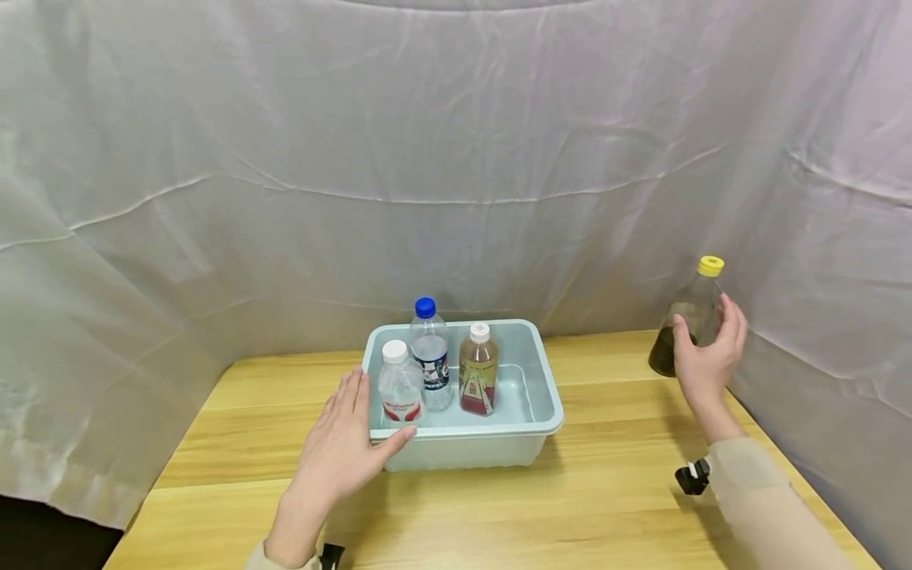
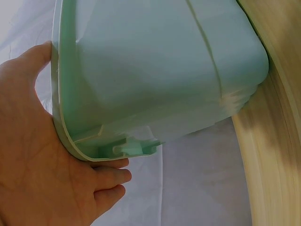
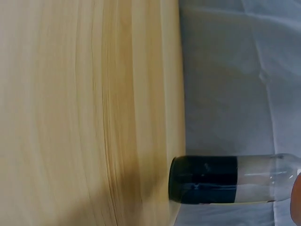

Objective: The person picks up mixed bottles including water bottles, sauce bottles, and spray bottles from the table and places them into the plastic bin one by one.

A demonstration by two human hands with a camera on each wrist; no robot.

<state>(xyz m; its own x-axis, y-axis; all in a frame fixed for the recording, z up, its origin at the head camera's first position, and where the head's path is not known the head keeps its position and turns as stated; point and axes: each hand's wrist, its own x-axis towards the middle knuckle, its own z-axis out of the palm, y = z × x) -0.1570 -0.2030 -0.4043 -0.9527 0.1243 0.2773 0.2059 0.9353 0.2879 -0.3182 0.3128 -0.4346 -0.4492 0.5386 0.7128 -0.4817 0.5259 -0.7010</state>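
A pale green plastic tub (image 1: pixel 549 400) stands on the wooden table (image 1: pixel 606 507). Three upright bottles are in it: a white-capped water bottle (image 1: pixel 400 388), a blue-capped one (image 1: pixel 431 352) and a reddish tea bottle (image 1: pixel 478 372). My left hand (image 1: pixel 356 431) lies flat against the tub's front left corner, fingers straight, with the thumb along the front rim. The left wrist view shows the palm (image 2: pixel 33 174) pressed to the tub's rim (image 2: pixel 70 141). At the far right a dark bottle with a yellow cap (image 1: pixel 694 309) stands on the table. My right hand (image 1: pixel 708 348) cups loosely around it, thumb and fingers spread wider than the bottle.
White cloth (image 1: pixel 456 158) hangs behind and on both sides of the table. The dark bottle (image 3: pixel 221 181) stands close to the table's far right edge (image 3: pixel 176 94). Bare wood lies in front of the tub and between it and the dark bottle.
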